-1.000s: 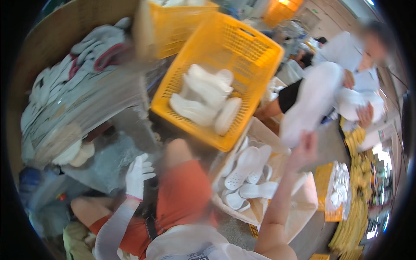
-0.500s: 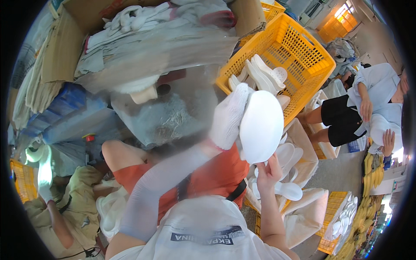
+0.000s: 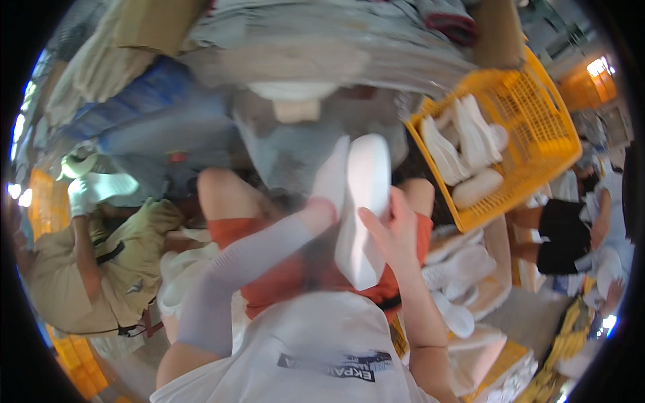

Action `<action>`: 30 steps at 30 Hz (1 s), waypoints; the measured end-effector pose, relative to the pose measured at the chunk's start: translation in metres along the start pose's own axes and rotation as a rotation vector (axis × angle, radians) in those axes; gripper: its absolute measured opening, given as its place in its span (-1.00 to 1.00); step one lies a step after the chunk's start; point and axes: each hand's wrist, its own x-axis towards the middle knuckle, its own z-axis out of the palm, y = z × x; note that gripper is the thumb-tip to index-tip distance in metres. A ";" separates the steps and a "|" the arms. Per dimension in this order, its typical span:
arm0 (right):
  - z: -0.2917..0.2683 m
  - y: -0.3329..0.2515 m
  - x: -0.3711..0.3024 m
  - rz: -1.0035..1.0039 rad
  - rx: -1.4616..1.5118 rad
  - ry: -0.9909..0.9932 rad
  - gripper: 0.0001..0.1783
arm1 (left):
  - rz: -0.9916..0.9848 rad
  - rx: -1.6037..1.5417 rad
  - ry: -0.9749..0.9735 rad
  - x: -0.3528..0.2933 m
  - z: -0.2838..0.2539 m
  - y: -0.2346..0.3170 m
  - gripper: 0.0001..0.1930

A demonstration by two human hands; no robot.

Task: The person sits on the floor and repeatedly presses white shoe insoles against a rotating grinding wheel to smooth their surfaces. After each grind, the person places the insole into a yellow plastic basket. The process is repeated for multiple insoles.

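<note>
A smooth white shoe (image 3: 365,208) is held upright over my lap, its side and thick sole edge facing me. My left hand (image 3: 329,178), in a white knit glove with a grey sleeve above it, presses along the shoe's left side; its fingertips are partly hidden behind the shoe. My bare right hand (image 3: 393,225) grips the shoe's right side, thumb across the near face and fingers behind. Blur hides fine detail on the shoe.
A yellow crate (image 3: 537,168) with several white shoes stands at the far right. More white shoes (image 3: 463,269) lie in a lined container beside my right arm. Ahead are a plastic-covered bench (image 3: 282,148) and a box of gloves. People (image 3: 80,269) sit or stand on both sides.
My view has turned to the right-hand crate's left, so the surroundings shift. The shoe has come down and left toward my lap and turned edge-on. My right hand has moved up its side.
</note>
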 end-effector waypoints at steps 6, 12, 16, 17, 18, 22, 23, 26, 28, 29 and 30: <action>0.090 0.011 0.093 0.104 0.106 -0.238 -0.58 | -0.290 -0.347 0.150 0.042 -0.091 0.036 -0.47; -0.107 -0.006 -0.005 -0.227 -0.209 0.435 -0.58 | -0.264 0.093 -0.124 -0.019 -0.011 0.005 -0.41; -0.318 -0.058 -0.010 -0.531 -0.797 1.080 -0.64 | -0.376 0.062 -0.126 -0.024 0.024 -0.019 -0.47; -0.361 -0.071 -0.009 -0.607 -0.975 1.202 -0.64 | -0.393 0.080 -0.191 -0.024 0.028 -0.024 -0.47; -0.395 -0.082 -0.003 -0.673 -0.930 1.179 -0.71 | -0.461 0.113 -0.181 -0.025 0.028 -0.029 -0.47; -0.485 -0.109 0.007 -0.364 -1.055 1.257 -0.63 | -0.410 0.110 -0.217 -0.023 0.025 -0.046 -0.45; -0.498 -0.114 0.010 -0.459 -1.283 1.336 -0.61 | -0.371 0.140 -0.212 -0.022 0.023 -0.051 -0.42; -0.498 -0.100 0.017 -0.571 -1.313 1.447 -0.38 | -0.450 0.215 -0.070 -0.011 0.014 -0.062 -0.44; -0.468 -0.062 0.027 -0.690 -1.160 1.559 -0.30 | -0.530 0.141 -0.128 -0.005 0.004 -0.070 -0.46; -0.442 -0.031 0.036 -0.712 -0.956 1.441 -0.38 | -0.615 0.162 0.000 -0.006 -0.006 -0.070 -0.47; -0.414 0.003 0.046 -0.707 -0.823 1.242 -0.51 | -0.586 0.214 -0.038 -0.007 -0.012 -0.074 -0.47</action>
